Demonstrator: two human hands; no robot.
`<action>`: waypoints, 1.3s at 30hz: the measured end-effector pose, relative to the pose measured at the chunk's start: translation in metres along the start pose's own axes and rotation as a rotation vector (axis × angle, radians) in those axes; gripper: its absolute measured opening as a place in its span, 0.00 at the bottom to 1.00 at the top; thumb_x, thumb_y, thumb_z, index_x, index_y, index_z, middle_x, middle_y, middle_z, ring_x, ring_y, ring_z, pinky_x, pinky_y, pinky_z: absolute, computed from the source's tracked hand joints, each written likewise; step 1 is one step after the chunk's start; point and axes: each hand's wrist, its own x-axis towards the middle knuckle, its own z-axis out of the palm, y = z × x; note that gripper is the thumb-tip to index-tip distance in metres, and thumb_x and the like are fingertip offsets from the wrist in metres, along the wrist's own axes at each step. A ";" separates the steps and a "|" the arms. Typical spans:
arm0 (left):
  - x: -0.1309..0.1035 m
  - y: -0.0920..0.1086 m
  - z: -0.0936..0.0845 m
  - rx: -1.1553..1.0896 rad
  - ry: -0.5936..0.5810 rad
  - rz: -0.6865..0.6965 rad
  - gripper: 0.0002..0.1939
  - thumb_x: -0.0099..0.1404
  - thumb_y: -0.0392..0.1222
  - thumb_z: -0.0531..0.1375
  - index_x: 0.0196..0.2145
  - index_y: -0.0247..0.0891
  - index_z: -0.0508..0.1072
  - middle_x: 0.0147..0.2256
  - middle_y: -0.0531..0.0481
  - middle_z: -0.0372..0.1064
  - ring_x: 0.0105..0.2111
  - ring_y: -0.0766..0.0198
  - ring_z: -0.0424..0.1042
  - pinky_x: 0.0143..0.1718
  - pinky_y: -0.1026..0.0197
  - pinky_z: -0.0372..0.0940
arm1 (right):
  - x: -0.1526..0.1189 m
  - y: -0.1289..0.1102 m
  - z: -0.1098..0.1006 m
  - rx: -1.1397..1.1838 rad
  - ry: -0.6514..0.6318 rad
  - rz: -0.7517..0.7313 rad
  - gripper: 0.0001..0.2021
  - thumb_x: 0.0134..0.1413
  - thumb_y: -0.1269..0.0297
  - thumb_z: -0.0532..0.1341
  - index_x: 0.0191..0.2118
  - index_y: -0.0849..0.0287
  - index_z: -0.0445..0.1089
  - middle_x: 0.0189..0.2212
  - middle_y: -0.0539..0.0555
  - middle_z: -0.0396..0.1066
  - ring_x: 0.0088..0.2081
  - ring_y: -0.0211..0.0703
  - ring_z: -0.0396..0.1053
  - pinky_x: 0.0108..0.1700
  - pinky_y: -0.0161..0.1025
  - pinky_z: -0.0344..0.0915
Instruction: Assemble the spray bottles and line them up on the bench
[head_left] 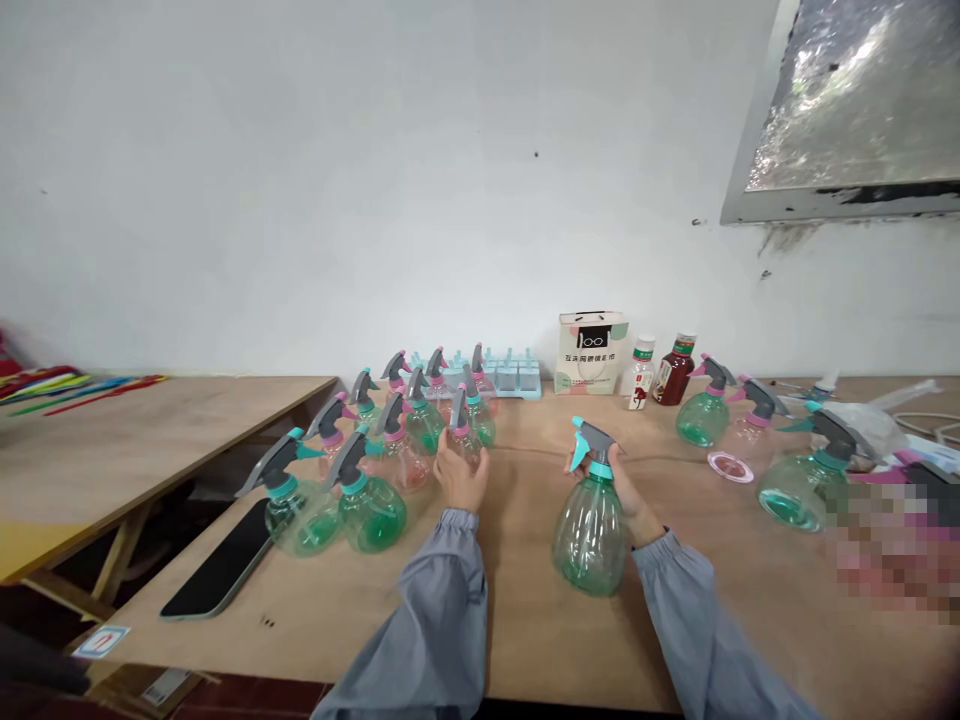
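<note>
Fingers (621, 478) around green bottle (590, 540), brown tabletop (529, 620), pale wall (337, 200)

Soft, fairly even light lay across the pale wall (375, 180). Glare streaked the panel (870, 110) at two o'clock, and small glints dotted the bottle (591, 540) near five. Dark shadow pooled beneath the side table (187, 440) toward eight. Wide-angle distortion stretched the edges; coarse pixels hid a patch (892, 555) at four.

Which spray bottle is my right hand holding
The green bottle with the turquoise trigger, alone in front of the paper bag; the other spray bottles are grouped left and right.
</note>
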 end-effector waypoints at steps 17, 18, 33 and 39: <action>-0.002 0.002 -0.001 0.044 -0.026 0.030 0.40 0.59 0.44 0.60 0.65 0.33 0.50 0.59 0.31 0.62 0.61 0.44 0.63 0.62 0.39 0.55 | 0.003 0.007 0.001 -0.011 -0.049 0.025 0.29 0.47 0.30 0.60 0.39 0.53 0.74 0.33 0.55 0.78 0.42 0.50 0.74 0.46 0.44 0.68; -0.002 0.002 -0.001 0.044 -0.030 0.029 0.40 0.59 0.44 0.60 0.65 0.33 0.50 0.59 0.31 0.62 0.61 0.44 0.63 0.62 0.39 0.55 | 0.003 0.007 0.001 -0.016 -0.020 0.010 0.28 0.48 0.31 0.60 0.37 0.52 0.74 0.32 0.54 0.78 0.43 0.51 0.74 0.46 0.45 0.68; -0.002 0.000 0.000 0.031 -0.050 0.033 0.39 0.59 0.44 0.60 0.65 0.33 0.51 0.59 0.31 0.62 0.62 0.44 0.61 0.62 0.39 0.54 | 0.004 0.004 0.007 -0.002 0.137 -0.049 0.24 0.48 0.35 0.61 0.35 0.52 0.73 0.32 0.55 0.78 0.42 0.52 0.74 0.45 0.46 0.69; -0.002 -0.002 0.001 0.033 -0.050 0.034 0.38 0.59 0.45 0.60 0.64 0.33 0.53 0.59 0.32 0.63 0.60 0.44 0.63 0.62 0.40 0.55 | 0.003 0.001 0.010 -0.061 0.132 -0.047 0.22 0.46 0.37 0.63 0.33 0.53 0.74 0.30 0.54 0.78 0.38 0.50 0.74 0.42 0.44 0.69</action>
